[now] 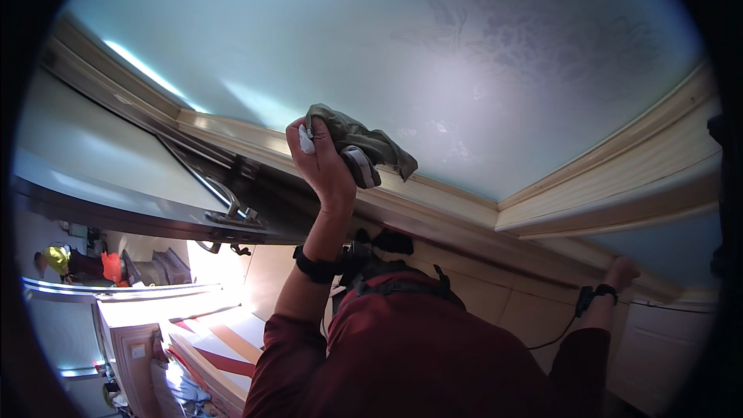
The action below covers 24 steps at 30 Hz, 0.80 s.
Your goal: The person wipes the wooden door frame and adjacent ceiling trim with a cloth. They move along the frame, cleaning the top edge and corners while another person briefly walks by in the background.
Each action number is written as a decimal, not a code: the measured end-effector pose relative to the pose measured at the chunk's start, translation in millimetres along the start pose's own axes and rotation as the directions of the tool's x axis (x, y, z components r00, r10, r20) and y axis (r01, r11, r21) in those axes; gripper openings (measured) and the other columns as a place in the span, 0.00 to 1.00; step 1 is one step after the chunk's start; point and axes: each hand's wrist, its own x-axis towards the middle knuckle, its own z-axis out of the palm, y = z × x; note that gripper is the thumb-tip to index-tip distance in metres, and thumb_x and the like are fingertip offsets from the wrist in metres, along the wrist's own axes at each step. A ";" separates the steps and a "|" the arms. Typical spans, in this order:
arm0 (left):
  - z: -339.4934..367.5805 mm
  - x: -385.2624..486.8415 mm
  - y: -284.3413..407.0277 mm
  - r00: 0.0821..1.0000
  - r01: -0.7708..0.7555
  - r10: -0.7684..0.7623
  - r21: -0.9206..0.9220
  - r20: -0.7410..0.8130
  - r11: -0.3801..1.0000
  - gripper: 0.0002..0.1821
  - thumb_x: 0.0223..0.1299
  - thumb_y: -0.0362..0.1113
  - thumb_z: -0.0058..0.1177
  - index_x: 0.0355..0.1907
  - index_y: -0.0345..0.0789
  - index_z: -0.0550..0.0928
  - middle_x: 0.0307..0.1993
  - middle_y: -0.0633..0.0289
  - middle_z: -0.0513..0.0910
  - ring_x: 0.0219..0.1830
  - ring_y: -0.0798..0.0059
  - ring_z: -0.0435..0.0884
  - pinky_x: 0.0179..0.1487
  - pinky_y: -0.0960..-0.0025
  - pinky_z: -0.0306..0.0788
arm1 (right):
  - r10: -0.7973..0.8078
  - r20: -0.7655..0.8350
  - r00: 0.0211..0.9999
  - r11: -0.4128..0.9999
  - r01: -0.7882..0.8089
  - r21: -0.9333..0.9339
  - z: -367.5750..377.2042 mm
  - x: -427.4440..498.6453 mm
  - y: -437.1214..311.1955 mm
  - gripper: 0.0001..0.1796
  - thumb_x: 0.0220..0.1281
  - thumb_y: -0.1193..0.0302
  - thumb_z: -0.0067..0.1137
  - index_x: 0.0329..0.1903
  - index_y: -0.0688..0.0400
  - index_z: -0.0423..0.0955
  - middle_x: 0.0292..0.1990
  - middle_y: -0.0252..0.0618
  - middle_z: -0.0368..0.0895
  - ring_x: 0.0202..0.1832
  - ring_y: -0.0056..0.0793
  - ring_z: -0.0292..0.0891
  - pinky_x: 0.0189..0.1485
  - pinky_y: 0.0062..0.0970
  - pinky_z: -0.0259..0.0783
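Note:
My left hand [316, 154] is closed around a crumpled grey-green cloth [371, 142], with a folded dark piece that has a pale band hanging below it. A small white scrap shows between the fingers. The cloth is over the lower edge of a light wooden frame [429, 191], in front of a large frosted glass pane [348, 40] with a faint floral pattern. Low at the right, my right hand [622, 273] is at the wooden ledge; its fingers are hard to make out. Dark straps circle both wrists.
A dark-edged door with a metal lever handle [235, 215] stands at the left. Beyond it, a person [75, 261] in yellow and dark clothing appears near an orange item. Striped bedding [226, 348] and heaped clothes [188, 389] lie at lower left. A black cable [554, 341] runs from the right wrist.

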 end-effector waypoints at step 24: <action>-5.4 9.7 19.9 0.925 0.292 -0.285 0.009 0.250 0.956 0.10 0.71 0.38 0.48 0.43 0.31 0.71 0.31 0.66 0.78 0.32 0.84 0.75 0.38 0.79 0.72 | 0.014 -0.058 0.998 1.000 -0.015 -0.019 4.9 13.2 7.4 0.28 0.57 0.59 0.53 0.56 0.63 0.65 0.53 0.57 0.75 0.53 0.54 0.76 0.55 0.47 0.72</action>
